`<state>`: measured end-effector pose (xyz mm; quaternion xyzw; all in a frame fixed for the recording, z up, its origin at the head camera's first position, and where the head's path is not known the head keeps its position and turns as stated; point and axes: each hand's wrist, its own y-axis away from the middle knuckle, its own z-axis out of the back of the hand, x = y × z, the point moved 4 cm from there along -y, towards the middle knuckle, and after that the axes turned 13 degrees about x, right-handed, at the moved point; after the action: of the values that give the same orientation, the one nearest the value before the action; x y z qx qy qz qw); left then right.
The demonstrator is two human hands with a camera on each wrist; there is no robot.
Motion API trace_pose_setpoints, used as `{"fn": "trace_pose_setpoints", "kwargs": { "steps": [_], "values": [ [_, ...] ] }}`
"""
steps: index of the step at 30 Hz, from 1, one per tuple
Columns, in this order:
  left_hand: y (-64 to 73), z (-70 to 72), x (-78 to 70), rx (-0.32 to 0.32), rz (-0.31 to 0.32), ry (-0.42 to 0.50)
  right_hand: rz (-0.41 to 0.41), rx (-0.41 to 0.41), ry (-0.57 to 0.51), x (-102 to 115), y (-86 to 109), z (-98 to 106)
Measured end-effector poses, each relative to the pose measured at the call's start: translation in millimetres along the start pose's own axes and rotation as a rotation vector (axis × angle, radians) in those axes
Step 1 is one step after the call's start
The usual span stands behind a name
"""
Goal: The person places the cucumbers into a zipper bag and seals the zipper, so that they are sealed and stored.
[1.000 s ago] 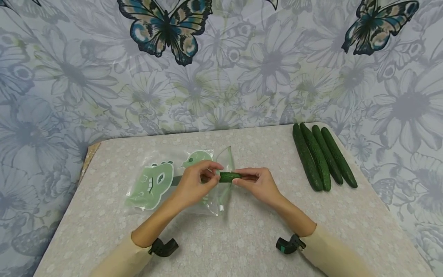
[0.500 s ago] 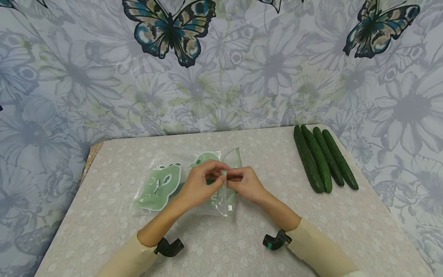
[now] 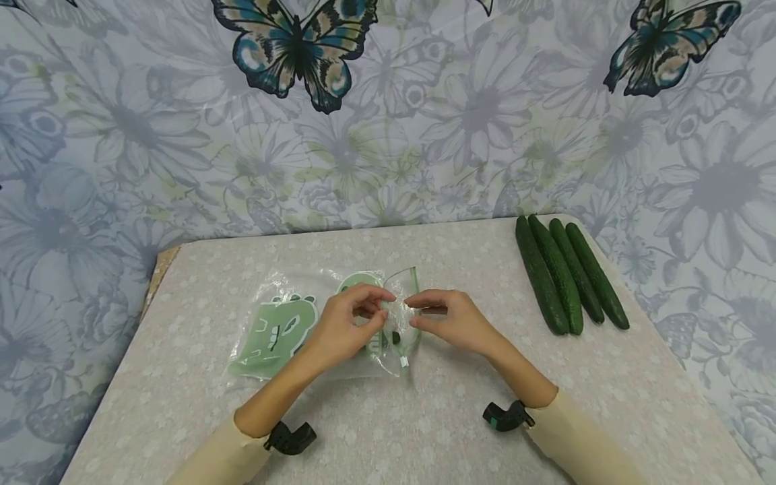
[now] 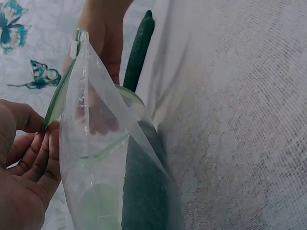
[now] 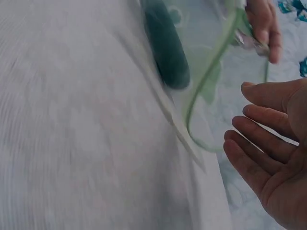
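Note:
A clear zip bag [image 3: 281,340] with green cartoon prints lies on the table, its mouth facing right and standing apart. My left hand [image 3: 347,325] pinches the green-edged rim of the mouth between thumb and fingers, as the left wrist view shows. Inside the bag lies a dark green cucumber [image 4: 146,191]; the right wrist view shows its rounded end [image 5: 172,72] near the opening. Just right of the mouth is my right hand [image 3: 456,320], fingers loosely bent and apart, with nothing in them. In the head view the left hand and bag prints hide most of that cucumber.
Several whole cucumbers [image 3: 570,279] lie side by side at the table's right back corner. A pale patterned cloth covers the table [image 3: 461,417], which ends at a butterfly-and-flower backdrop [image 3: 473,114]. A white slider [image 3: 403,362] sits at the near end of the bag's zip.
The cucumber that the right hand held at the mouth has gone into the bag. My right hand pushed left, let go of it and drew back right. The left hand stays at the rim.

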<state>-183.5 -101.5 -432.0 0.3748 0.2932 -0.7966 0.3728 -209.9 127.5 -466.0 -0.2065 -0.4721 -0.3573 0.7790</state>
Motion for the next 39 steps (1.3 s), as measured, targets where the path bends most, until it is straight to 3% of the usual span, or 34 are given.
{"fn": "trace_pose_setpoints", "kwargs": {
  "steps": [11,23,30,35,39],
  "values": [
    [7.3,-2.6,13.2,0.003,0.107,-0.052,-0.096,-0.145,0.081,-24.6,60.6,52.9],
    [8.4,0.5,17.7,-0.003,0.14,-0.064,-0.311,-0.401,0.37,-41.0,130.9,109.4],
    [6.3,-3.1,18.1,0.003,0.155,-0.054,-0.45,-0.405,0.505,-49.8,147.9,124.9],
    [4.2,-6.0,17.5,0.006,0.155,-0.047,-0.556,-0.346,0.576,-57.6,154.6,122.8],
    [2.2,-7.3,15.7,0.007,0.148,-0.048,-0.606,-0.351,0.598,-63.2,158.9,121.0]
  ]
}}
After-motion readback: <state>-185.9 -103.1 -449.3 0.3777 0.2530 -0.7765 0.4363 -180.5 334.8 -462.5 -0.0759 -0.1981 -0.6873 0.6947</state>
